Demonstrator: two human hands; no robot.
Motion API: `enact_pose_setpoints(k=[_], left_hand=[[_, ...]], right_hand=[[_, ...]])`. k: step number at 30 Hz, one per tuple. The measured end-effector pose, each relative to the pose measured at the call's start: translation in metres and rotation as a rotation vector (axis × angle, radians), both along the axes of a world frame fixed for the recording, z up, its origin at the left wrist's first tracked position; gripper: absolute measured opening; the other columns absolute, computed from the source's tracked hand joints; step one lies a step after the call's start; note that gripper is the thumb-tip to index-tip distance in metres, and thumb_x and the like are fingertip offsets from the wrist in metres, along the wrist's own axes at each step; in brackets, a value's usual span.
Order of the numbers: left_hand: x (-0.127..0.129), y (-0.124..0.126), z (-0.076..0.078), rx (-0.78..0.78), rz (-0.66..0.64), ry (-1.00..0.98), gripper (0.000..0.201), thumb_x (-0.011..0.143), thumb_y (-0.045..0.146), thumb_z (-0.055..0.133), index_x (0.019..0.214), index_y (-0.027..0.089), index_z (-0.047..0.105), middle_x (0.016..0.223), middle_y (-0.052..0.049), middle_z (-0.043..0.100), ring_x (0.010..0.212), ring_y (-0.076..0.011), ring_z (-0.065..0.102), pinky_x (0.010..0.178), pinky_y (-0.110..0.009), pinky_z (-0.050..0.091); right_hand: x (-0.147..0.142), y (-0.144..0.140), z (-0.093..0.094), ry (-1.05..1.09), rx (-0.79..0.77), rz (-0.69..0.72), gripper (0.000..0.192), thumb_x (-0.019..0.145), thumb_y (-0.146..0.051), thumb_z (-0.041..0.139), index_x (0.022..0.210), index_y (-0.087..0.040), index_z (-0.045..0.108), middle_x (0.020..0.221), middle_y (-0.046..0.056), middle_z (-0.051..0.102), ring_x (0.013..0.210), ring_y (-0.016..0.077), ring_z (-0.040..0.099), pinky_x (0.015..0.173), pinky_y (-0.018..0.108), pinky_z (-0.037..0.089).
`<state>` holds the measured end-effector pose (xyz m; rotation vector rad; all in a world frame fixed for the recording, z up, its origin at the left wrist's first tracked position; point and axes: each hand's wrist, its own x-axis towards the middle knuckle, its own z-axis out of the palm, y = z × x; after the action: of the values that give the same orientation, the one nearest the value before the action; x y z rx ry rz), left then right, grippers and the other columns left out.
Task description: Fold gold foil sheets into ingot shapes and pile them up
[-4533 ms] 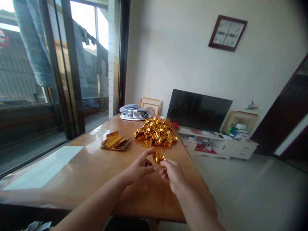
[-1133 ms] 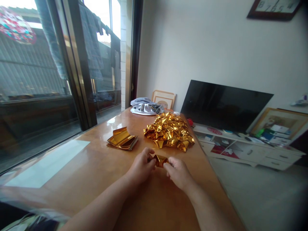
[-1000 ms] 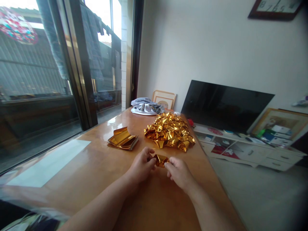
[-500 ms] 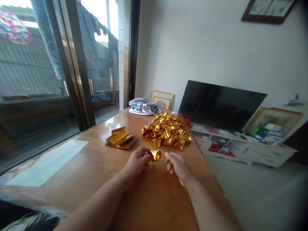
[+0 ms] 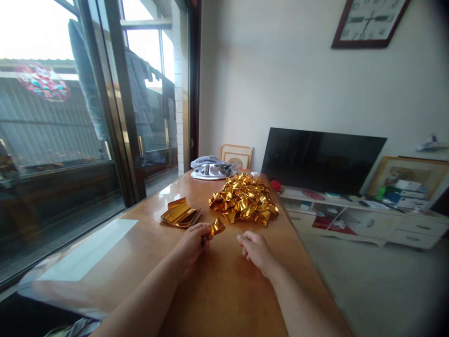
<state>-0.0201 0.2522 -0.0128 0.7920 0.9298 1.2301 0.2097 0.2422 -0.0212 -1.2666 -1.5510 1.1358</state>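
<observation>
Inside an open compartment of the white cabinet (image 5: 373, 223), off to the right beyond the counter (image 5: 224, 290), a red sheet (image 5: 324, 224) with crumpled whitish stuff near it, too blurred to identify. Along the cabinet's top, a black television (image 5: 321, 161) and, farther right, assorted boxes and papers in front of a framed picture. At the cabinet's right end, drawers pushed in.

Pinched between thumb and fingers of the left hand (image 5: 197, 237), over the near half of the counter: one folded foil piece (image 5: 217, 226). Jutting out from those fingertips toward the pile of folded foil (image 5: 244, 200), just short of its near edge, on the side facing the right hand (image 5: 255, 248) but clearly apart from it. At the right hand, fingers curled in, thumb pressed against the index finger.

As for looks: shiny orange-gold, sharply creased, tilted, with a pointed corner and bright glints; much like the pieces heaped in the pile. Just beyond the left hand, a stack of gold sheets (image 5: 180, 213), with top leaves curling upward. Farther left, flat on the counter, a pale rectangular sheet (image 5: 91, 252); at the far end, behind the pile, a grey-and-white cloth bundle (image 5: 210, 169).
</observation>
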Motion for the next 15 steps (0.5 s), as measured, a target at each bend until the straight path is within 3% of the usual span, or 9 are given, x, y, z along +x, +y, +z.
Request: enact_pose_setpoints(k=[8,15], left_hand=[[0.0,-0.002,0.014,-0.182,0.009,-0.027,0.012,0.078,0.018,0.069,0.087,0.012,0.064,0.059,0.002,0.055,0.042,-0.0026,0.045,0.041,-0.011,0.038],[-0.001,0.013,0.037,-0.161,0.102,0.077,0.007,0.078,0.015,0.064,0.084,0.014,0.06,0.061,0.002,0.058,0.043,-0.0041,0.048,0.041,-0.013,0.04]], right_hand=[[0.0,0.005,-0.008,0.032,0.038,0.014,0.034,0.089,-0.05,0.053,0.073,-0.02,0.053,0.053,-0.004,0.054,0.046,0.0106,0.046,0.047,0.022,0.036],[-0.002,0.007,-0.015,0.044,0.046,0.007,0.032,0.09,-0.047,0.052,0.073,-0.02,0.053,0.053,-0.004,0.054,0.047,0.0113,0.048,0.047,0.022,0.036]])
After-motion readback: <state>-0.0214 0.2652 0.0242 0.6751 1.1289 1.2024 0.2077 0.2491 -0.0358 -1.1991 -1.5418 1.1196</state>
